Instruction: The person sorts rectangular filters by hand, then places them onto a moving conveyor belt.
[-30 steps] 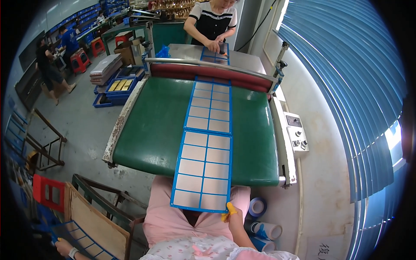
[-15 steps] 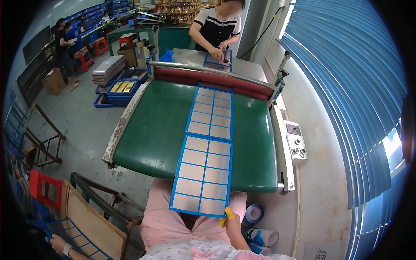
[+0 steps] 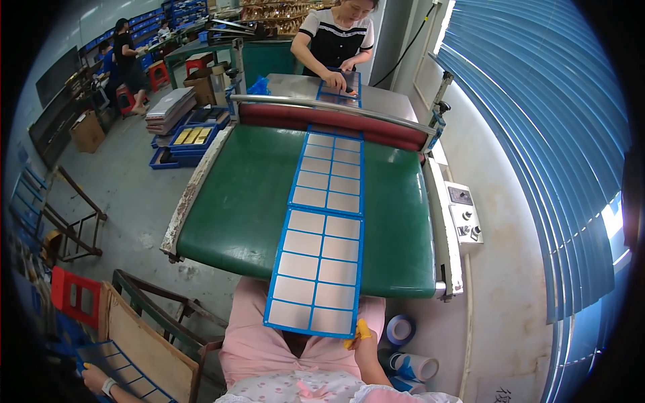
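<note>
A pale panel with a blue grid frame (image 3: 317,269) hangs over the near edge of the green conveyor belt (image 3: 228,195) and down above my lap. My right hand (image 3: 365,347), with yellow finger covers, is closed at its lower right corner. A second gridded panel (image 3: 328,171) lies end to end beyond it, its far end by the red roller (image 3: 269,119). At the lower left, my left hand (image 3: 97,380) is closed on the edge of another blue grid frame (image 3: 126,368), which slants beside a wooden board (image 3: 151,342) and is partly out of view.
Across the machine, a co-worker (image 3: 339,37) bends over a gridded piece on the metal table (image 3: 390,107), holding a small tool. A control box (image 3: 465,213) sits at the right. Tape rolls (image 3: 401,330) lie beside my right leg. A red stool (image 3: 76,295) stands at the left.
The view has shifted slightly. Both of my hands keep their holds, and the panels lie nearly as before. In the background a person has walked to the right.
</note>
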Motion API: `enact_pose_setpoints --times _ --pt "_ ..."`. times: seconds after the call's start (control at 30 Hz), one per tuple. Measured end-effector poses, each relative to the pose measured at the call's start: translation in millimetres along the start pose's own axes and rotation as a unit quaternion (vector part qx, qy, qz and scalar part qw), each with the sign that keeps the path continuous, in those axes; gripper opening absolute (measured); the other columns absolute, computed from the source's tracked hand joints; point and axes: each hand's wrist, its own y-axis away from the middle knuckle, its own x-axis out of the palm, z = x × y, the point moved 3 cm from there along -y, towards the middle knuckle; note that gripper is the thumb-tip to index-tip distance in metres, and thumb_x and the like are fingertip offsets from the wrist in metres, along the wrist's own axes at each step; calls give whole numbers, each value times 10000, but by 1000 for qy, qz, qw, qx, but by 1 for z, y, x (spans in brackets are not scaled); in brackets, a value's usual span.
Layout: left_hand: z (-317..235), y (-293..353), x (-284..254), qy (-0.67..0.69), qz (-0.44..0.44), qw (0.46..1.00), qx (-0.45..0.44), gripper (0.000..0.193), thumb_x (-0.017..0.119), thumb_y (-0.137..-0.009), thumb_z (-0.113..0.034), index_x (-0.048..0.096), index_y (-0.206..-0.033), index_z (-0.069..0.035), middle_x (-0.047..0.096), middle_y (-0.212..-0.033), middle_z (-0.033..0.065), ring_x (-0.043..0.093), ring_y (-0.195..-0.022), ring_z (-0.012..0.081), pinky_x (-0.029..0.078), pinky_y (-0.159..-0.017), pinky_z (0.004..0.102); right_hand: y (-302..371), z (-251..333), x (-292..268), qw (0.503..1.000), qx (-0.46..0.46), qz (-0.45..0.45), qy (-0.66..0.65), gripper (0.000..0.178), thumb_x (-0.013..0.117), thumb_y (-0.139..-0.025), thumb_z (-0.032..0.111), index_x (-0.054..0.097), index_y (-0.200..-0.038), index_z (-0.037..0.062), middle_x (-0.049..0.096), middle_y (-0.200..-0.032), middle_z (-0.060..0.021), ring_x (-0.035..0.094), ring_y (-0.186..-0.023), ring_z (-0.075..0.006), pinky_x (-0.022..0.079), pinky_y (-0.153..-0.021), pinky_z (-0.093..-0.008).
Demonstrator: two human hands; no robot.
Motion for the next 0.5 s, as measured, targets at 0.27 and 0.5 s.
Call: enact_pose_setpoints --times 0.27,0.5 --pt "16 -5 11 -24 1 1000 12 418 491 -607 -301 520 -792 73 478 -867 243 497 -781 343 414 -650 409 1 -1 8 1000 6 28 6 381 365 -809 345 469 -625 29 476 -503 -76 427 -382 -142 323 -354 -210" --pt "0 -14 18 -97 -63 991 -62 375 464 -657 -285 508 -806 56 489 -856 212 503 -772 313 430 -612 386 1 3 8 1000 -5 16 0 356 375 -806 344 469 -640 43 487 -526 -62 442 -405 -131 330 -355 -206"
